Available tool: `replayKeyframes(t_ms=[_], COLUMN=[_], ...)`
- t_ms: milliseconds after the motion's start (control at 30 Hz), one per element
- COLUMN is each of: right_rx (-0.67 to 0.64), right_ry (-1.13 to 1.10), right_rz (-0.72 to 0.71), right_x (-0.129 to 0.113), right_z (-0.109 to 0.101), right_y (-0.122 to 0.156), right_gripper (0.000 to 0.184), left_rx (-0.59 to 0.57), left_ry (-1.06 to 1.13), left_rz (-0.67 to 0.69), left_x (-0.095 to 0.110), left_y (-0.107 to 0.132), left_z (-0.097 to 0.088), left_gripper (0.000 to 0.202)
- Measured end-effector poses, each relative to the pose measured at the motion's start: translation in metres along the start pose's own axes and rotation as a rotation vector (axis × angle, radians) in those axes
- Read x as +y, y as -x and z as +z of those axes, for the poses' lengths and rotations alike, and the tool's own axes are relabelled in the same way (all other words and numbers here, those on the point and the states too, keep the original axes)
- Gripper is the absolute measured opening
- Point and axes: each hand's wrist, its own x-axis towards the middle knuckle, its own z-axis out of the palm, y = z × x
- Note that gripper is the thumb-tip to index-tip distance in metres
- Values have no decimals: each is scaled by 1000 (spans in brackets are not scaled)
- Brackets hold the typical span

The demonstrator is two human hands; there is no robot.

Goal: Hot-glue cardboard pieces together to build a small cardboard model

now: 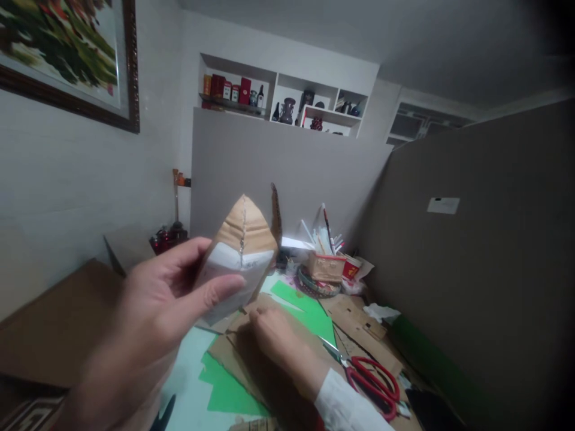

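My left hand (148, 317) is raised in front of me and grips a small pointed cardboard shape (240, 251), brown at the tip and white lower down, with a glued seam down its middle. My thumb and fingers pinch its lower sides. My right hand (276, 341), in a white sleeve, rests lower down on a sheet of brown cardboard (251, 365) on the table, fingers curled and pressed against it; whether they hold anything is hidden.
Red-handled scissors (372, 383) lie to the right of my right hand. Green paper (309, 311) and cardboard scraps cover the table. A small box of pens and sticks (326, 260) stands at the back. Grey cardboard panels (471, 239) wall the right and rear.
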Motion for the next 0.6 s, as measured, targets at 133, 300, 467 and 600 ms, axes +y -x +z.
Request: replayKeyframes(t_ms=[133, 300, 467, 600], right_rx=[269, 691, 1015, 1174], right_ry=[-249, -533, -620, -606], right_rz=[-14, -35, -100, -176], right_x=[7, 0, -15, -21], right_z=[-51, -114, -129, -131], right_y=[26, 91, 137, 148], right_gripper=[16, 13, 5, 7], left_rx=[-181, -223, -311, -330], left_ry=[-121, -41, -48, -104], left_rz=[-27, -122, -276, -295], left_x=[-6, -11, -13, -14], left_y=[-1, 4, 15, 23], left_z=[5, 19, 37, 48], left_gripper=[23, 33, 36, 37])
